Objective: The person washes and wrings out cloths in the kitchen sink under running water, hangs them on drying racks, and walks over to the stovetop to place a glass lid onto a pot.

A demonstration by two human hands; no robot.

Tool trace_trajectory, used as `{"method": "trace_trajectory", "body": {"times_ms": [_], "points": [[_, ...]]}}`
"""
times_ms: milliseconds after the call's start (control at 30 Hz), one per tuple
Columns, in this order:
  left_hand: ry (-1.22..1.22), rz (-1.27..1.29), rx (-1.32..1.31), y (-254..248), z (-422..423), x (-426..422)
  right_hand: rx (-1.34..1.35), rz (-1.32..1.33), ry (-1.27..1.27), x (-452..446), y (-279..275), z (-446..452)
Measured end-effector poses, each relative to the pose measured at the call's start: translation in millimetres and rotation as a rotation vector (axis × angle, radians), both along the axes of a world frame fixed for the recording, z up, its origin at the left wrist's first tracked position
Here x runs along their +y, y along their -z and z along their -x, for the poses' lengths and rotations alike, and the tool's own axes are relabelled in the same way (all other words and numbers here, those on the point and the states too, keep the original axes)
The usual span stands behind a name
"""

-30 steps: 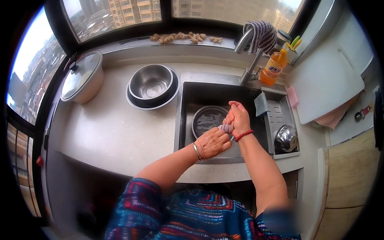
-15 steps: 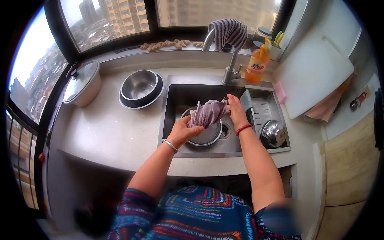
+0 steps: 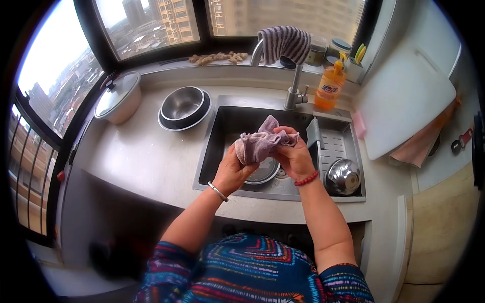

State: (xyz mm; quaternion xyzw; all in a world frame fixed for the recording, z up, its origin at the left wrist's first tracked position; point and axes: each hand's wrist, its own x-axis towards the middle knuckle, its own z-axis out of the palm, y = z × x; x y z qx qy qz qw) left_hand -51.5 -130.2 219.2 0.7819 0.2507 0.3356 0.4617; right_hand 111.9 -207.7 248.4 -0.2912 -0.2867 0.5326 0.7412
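Observation:
A crumpled mauve cloth (image 3: pixel 260 145) is held between my two hands above the sink (image 3: pixel 227 118). My left hand (image 3: pixel 231 169) grips its left end, the thumb pressed along the lower edge. On the other side, my right hand (image 3: pixel 294 157) has its fingers closed round the right end. One corner of the cloth sticks up in the middle. Beneath it, a round metal pan (image 3: pixel 268 174) sits in the sink basin, partly hidden by the cloth and my hands.
A striped cloth (image 3: pixel 285 43) drapes over the faucet (image 3: pixel 294 91). Beside it stands an orange soap bottle (image 3: pixel 331 86). An upturned metal bowl (image 3: pixel 343 177) lies on the drainer at right. Stacked bowls (image 3: pixel 184 104) and a lidded pot (image 3: pixel 121 101) stand on the left counter.
My right hand has moved from the cloth's tip to a fuller grip on its right part. The cloth is now more bunched, with a corner raised. The view has shifted slightly.

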Motion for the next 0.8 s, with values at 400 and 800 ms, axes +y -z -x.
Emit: {"method": "trace_trajectory", "body": {"times_ms": [400, 800], "points": [[0.267, 0.655, -0.208, -27.4, 52.1, -43.9, -0.140, -0.090, -0.176, 15.6, -4.8, 41.8], [0.307, 1.386, -0.854, -7.8, 97.0, -116.2, -0.634, -0.692, -0.171, -9.4, -65.2, 175.9]]}}
